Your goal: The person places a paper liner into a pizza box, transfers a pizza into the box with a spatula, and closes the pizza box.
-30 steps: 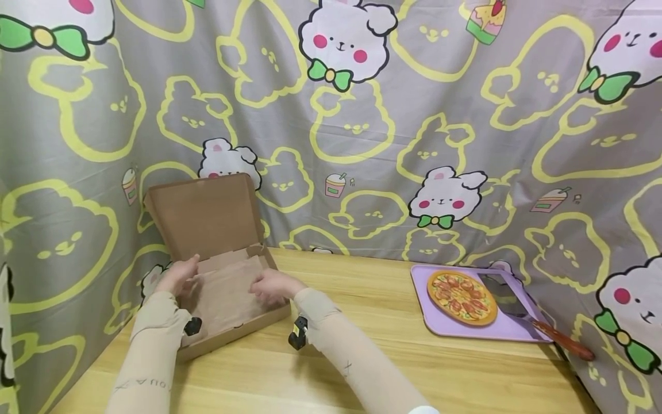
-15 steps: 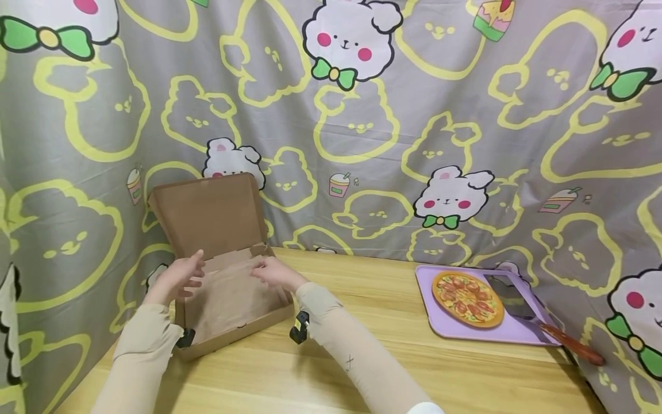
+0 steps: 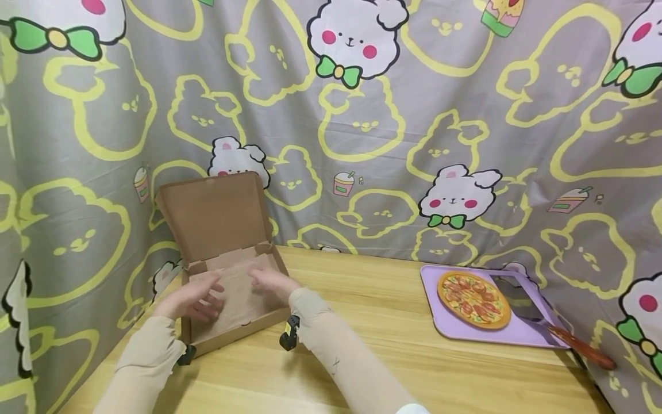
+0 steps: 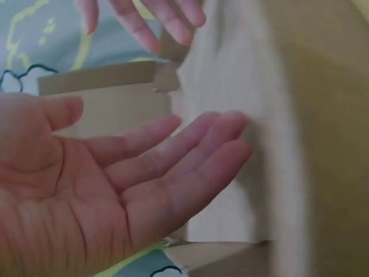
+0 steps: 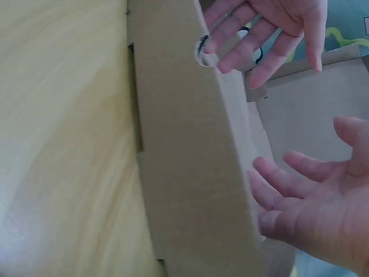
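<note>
An open cardboard box (image 3: 240,329) stands at the left of the bench (image 3: 362,322), its lid (image 3: 214,215) tilted back near the curtain (image 3: 372,201) and brown paper (image 3: 238,282) lining its base. The left hand (image 3: 196,299) and right hand (image 3: 274,282) are over it, 1 to each side; each grip is apart, fingers loosely spread, holding nothing. Whether any fingertip touches the paper, I cannot tell.

The likeliest trouble is the paper rucking up if a fingertip catches it. The black wrist device (image 3: 187,355) on the left sleeve sits close by the box's front corner and could snag there, shifting the box. A hard nudge might also tip the lid forward.

Well to the right, the pizza (image 3: 474,300) lies on a purple tray (image 3: 445,323). The spatula (image 3: 555,332) beside it pokes its handle past the rim; a knock there could swing the blade into the pizza.
</note>
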A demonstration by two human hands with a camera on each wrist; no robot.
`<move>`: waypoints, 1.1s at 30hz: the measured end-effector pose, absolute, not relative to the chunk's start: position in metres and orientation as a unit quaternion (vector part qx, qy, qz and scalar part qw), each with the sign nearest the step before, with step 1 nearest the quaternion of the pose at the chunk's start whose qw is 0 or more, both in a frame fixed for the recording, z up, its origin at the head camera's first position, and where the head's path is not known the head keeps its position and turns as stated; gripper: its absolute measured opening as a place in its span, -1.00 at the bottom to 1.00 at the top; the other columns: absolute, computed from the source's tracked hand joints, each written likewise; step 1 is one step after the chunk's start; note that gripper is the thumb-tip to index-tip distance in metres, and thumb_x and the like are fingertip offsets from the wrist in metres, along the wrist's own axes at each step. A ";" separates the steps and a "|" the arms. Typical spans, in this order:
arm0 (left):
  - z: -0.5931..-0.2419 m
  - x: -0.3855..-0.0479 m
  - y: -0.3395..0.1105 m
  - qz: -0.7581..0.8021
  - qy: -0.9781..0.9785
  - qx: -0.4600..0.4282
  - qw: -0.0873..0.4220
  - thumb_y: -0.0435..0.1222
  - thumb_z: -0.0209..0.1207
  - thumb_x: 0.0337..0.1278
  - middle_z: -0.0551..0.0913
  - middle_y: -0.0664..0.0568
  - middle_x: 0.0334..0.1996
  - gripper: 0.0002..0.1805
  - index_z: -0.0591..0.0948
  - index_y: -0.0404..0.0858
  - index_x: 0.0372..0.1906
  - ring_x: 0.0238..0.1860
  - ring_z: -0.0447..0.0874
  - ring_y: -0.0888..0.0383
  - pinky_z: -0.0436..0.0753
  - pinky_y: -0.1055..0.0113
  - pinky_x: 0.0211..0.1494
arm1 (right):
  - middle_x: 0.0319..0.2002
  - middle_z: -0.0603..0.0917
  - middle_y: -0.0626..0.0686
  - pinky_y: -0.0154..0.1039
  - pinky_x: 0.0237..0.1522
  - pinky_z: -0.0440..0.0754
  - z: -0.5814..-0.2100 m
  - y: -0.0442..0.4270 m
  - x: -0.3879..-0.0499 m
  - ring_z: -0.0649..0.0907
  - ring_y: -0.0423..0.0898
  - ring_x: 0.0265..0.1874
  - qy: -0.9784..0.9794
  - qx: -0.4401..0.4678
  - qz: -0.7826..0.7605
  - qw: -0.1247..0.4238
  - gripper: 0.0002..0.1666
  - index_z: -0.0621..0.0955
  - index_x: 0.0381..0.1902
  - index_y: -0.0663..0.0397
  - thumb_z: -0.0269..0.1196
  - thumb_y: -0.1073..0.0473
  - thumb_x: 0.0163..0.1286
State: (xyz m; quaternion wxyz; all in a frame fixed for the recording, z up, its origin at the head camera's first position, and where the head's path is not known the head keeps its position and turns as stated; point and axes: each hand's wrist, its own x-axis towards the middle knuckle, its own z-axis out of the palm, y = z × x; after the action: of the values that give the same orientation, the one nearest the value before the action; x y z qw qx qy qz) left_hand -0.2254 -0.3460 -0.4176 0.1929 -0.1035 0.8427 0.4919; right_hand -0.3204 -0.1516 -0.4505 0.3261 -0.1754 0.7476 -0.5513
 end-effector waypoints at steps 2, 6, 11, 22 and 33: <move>-0.423 -0.225 -0.344 0.484 0.844 -0.104 0.208 0.16 -0.43 0.49 0.57 -0.48 -0.06 -0.15 0.20 -0.61 0.29 -0.23 0.71 -0.12 0.69 0.01 -0.13 | 0.29 0.45 0.39 0.12 0.42 0.28 -0.454 -0.150 -0.319 0.41 0.27 0.35 0.751 -0.173 -0.537 0.344 -0.26 0.27 0.45 0.10 -0.06 -0.22 0.51; -0.425 -0.223 -0.340 0.462 0.851 -0.105 0.225 0.18 -0.39 0.47 0.57 -0.47 -0.09 -0.14 0.26 -0.63 0.21 -0.21 0.70 -0.17 0.69 -0.03 -0.10 | 0.31 0.44 0.37 0.14 0.39 0.32 -0.456 -0.144 -0.318 0.40 0.27 0.35 0.760 -0.183 -0.521 0.343 -0.26 0.32 0.43 0.09 -0.06 -0.25 0.50; -0.423 -0.217 -0.341 0.444 0.860 -0.118 0.222 0.17 -0.35 0.47 0.58 -0.44 -0.13 -0.18 0.30 -0.62 0.13 -0.24 0.71 -0.16 0.70 -0.02 -0.10 | 0.25 0.51 0.19 0.16 0.30 0.40 -0.455 -0.137 -0.322 0.48 0.12 0.24 0.773 -0.183 -0.520 0.314 -0.37 0.39 0.39 0.00 -0.05 -0.19 0.52; -0.414 -0.212 -0.342 0.397 0.882 -0.098 0.232 0.15 -0.32 0.47 0.59 -0.44 -0.08 -0.18 0.28 -0.61 0.20 -0.24 0.71 -0.12 0.69 -0.02 -0.15 | 0.48 0.26 0.15 0.23 0.39 0.26 -0.449 -0.123 -0.330 0.32 0.16 0.43 0.771 -0.194 -0.520 0.311 -0.24 0.26 0.46 0.13 -0.06 -0.22 0.51; -0.381 -0.208 -0.337 0.389 0.900 -0.054 0.189 0.01 -0.12 0.47 0.55 -0.28 -0.13 -0.33 0.20 -0.49 0.33 -0.17 0.68 -0.11 0.68 0.07 -0.24 | 0.47 0.25 0.22 0.04 0.46 0.25 -0.425 -0.101 -0.333 0.27 0.14 0.46 0.772 -0.247 -0.519 0.272 -0.18 0.19 0.48 0.20 -0.15 -0.27 0.53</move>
State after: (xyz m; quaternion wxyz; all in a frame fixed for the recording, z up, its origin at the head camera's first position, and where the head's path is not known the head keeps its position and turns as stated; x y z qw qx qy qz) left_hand -0.2085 -0.3368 -0.3807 0.1885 -0.0543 0.9000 0.3892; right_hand -0.3331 -0.1008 -0.4247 0.2717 -0.2475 0.7715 -0.5194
